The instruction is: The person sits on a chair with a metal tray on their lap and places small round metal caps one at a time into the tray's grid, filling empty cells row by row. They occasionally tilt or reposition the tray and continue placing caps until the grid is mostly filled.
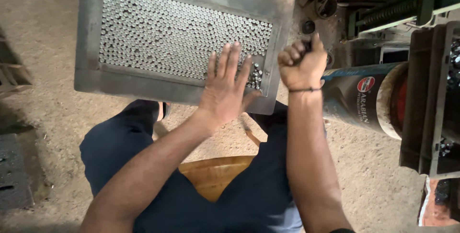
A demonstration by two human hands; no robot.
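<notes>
Two bare hands worked over a grey metal tray (91,36) resting on the person's knees, its recess packed with small upright silver cylinders (172,32). The left hand (225,89) lay flat, fingers spread, pressing on the cylinders at the tray's near right corner. The right hand (301,63) was clenched just beside the tray's right edge around something small and dark, near a drum (364,99).

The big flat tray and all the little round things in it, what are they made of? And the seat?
The tray looks like dull grey metal, smooth and matte. The little round pieces seem metal too: silvery ends catching light. The left hand lies flat on them. The seat looks like wood, orange-brown with a soft sheen.
</notes>
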